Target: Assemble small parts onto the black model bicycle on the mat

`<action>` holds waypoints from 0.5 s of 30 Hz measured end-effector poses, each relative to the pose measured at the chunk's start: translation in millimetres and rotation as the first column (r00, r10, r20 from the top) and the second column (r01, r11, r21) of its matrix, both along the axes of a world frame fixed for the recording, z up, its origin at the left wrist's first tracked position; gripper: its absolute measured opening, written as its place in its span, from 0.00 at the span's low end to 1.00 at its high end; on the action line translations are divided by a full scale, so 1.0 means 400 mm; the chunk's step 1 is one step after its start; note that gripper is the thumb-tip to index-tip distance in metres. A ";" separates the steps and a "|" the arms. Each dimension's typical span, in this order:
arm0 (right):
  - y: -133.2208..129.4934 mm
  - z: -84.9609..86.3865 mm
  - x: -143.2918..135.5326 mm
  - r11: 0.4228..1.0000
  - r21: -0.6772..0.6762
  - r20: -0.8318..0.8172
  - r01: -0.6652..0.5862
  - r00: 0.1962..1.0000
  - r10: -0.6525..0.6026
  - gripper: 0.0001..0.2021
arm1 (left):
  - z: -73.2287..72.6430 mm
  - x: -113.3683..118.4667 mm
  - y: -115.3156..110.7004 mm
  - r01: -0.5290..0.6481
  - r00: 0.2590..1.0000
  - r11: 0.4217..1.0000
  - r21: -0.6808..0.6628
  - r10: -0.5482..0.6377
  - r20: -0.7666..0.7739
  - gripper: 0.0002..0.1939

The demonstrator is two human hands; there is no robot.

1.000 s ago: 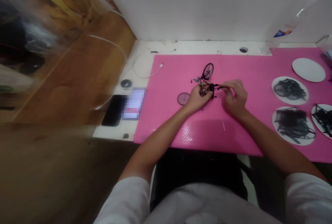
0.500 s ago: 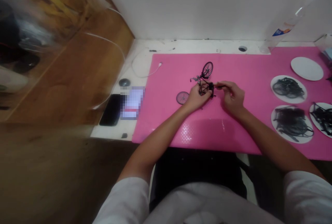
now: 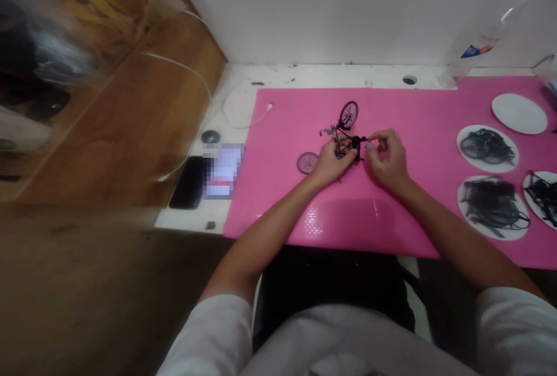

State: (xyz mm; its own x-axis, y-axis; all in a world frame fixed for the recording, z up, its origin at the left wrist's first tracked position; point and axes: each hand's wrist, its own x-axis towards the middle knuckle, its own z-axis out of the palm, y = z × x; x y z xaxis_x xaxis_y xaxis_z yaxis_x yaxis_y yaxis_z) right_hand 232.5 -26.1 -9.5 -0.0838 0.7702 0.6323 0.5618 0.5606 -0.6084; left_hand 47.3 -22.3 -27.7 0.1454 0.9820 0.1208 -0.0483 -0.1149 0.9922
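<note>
Over the pink mat (image 3: 287, 132), the left hand (image 3: 333, 161) grips a toy bike (image 3: 343, 128), hiding part of its frame; whether the right hand (image 3: 389, 158), fingers bent just beside the frame's end, holds anything cannot be told. Four white plates (image 3: 520, 114) lie at right, one cut off by the view's edge. One loose wheel (image 3: 308, 163) lies near the left hand. The bike looks black and slender, with one spoked wheel attached.
</note>
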 end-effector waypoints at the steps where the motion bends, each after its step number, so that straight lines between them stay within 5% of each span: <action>1: 0.002 -0.002 -0.001 1.000 -0.003 0.020 -0.012 1.000 0.012 0.10 | 0.002 -0.001 -0.001 0.003 1.000 1.000 -0.001 -0.003 0.003 0.16; 15: 0.024 -0.030 0.010 0.991 -0.078 0.101 -0.113 0.988 0.120 0.10 | 0.000 -0.001 -0.003 0.006 1.000 1.000 0.023 -0.006 0.004 0.17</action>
